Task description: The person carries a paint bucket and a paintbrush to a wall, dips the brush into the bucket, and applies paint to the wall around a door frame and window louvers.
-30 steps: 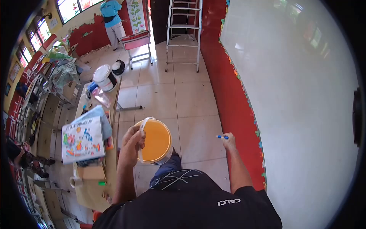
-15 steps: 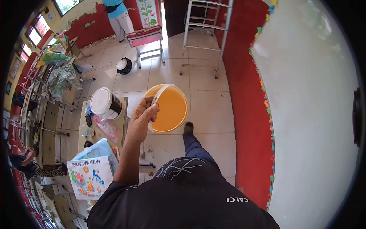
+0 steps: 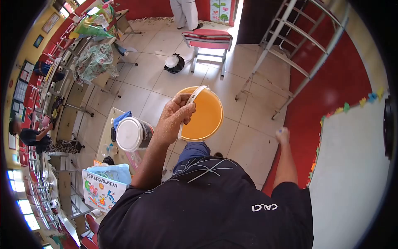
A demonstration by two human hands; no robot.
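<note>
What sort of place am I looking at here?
Most likely a school classroom: there are desks along one side, a large whiteboard edged with coloured cut-outs, and a map poster headed "Peta Negara ASEAN".

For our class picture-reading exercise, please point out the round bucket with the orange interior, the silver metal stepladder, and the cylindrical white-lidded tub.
Bucket [image 3: 205, 116], head view: on its orange interior.
Stepladder [image 3: 289, 62], head view: on a rung.
Tub [image 3: 129, 134], head view: on its white lid.

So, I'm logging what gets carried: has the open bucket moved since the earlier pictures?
Yes, forward: in the left hand, the open bucket now appears closer to the red chair.
</note>
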